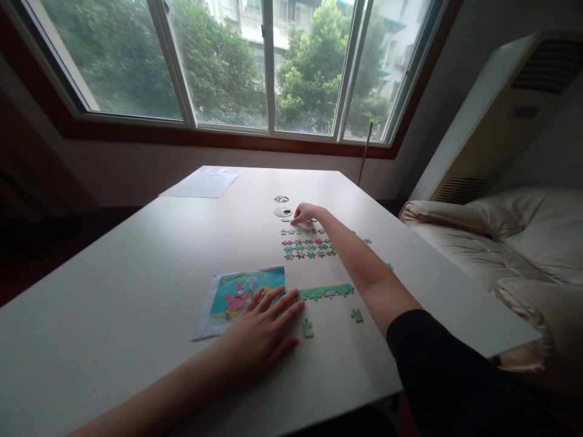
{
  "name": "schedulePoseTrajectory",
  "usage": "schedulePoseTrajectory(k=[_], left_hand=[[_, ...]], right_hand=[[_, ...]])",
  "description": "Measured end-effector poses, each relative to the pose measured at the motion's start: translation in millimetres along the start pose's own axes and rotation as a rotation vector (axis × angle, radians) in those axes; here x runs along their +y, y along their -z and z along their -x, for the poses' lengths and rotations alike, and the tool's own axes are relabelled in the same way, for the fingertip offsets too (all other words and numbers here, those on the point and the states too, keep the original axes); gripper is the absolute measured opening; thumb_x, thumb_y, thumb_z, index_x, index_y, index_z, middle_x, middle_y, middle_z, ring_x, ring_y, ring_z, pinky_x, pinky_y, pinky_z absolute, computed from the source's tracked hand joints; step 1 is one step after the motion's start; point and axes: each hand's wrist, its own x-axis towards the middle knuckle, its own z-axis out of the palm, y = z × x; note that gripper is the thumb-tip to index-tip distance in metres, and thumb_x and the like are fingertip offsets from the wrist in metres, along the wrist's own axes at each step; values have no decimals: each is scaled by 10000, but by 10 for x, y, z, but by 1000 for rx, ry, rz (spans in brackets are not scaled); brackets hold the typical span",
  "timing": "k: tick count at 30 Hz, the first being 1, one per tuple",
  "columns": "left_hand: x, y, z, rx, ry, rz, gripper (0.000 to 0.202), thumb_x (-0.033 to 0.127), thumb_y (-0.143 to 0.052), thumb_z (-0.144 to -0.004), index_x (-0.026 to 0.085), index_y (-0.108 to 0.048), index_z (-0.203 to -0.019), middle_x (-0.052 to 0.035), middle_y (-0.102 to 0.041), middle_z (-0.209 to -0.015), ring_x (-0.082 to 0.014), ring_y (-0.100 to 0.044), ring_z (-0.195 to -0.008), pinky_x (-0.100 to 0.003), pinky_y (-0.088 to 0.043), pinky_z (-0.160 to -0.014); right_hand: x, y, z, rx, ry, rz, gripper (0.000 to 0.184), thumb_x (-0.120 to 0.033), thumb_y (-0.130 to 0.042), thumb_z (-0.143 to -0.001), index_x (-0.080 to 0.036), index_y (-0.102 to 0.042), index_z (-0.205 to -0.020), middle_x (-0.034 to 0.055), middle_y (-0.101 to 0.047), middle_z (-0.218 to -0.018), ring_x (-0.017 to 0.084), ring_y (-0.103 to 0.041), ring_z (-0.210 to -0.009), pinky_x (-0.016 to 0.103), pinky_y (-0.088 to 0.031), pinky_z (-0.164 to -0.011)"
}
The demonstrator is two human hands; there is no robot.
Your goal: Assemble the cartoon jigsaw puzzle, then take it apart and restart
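My left hand [262,331] lies flat with fingers spread on the white table [136,285], its fingertips on the lower right corner of a cartoon picture sheet [237,294]. My right hand [306,213] reaches far across the table, fingers curled down onto the top of several rows of loose puzzle pieces [307,246]; what they pinch is too small to make out. A joined strip of green puzzle pieces [325,292] lies right of the picture. Two single pieces [308,328] [356,315] lie below the strip.
A sheet of paper [200,183] lies at the table's far left. Two round cable holes [282,206] sit just beyond my right hand. A cream sofa [514,243] stands to the right, a white unit [492,115] behind it, and a wide window [268,67] beyond.
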Motion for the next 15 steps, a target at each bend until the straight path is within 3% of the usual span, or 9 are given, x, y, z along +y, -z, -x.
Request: schedulePoseTrajectory(k=[4, 7, 12, 15], left_hand=[[-7, -3, 1, 6, 0, -2, 483, 467, -257, -912, 254, -317, -1341, -51, -300, -1409, -323, -270, -1262, -546, -236, -992], [-7, 1, 1, -2, 1, -1, 483, 462, -254, -914, 256, -304, -1347, -51, -290, -1414, -322, -264, -1264, -544, -236, -992], [-4, -29, 0, 32, -3, 10, 480, 463, -262, -913, 253, -321, -1340, -54, -312, -1403, -319, -282, -1254, -539, -240, -990], [-9, -52, -6, 46, -11, 2, 488, 471, -264, -910, 251, -318, -1342, -53, -324, -1397, -318, -285, -1252, -534, -237, -993]], right_hand=[[-22, 19, 106, 39, 97, -57, 283, -308, -720, -612, -125, -638, -812, 33, -623, -742, 109, -509, -641, 210, -372, -563], [-36, 68, 348, 57, 189, -112, 269, -284, -660, -676, -123, -629, -889, 32, -614, -774, 92, -505, -653, 206, -379, -576], [118, 133, 1089, -38, 342, -307, 253, -305, -605, -707, -115, -642, -869, 45, -636, -783, 101, -561, -687, 243, -436, -641], [288, 97, 1583, -81, 351, -370, 227, -304, -606, -701, -130, -636, -844, 47, -648, -794, 115, -585, -709, 251, -455, -654]])
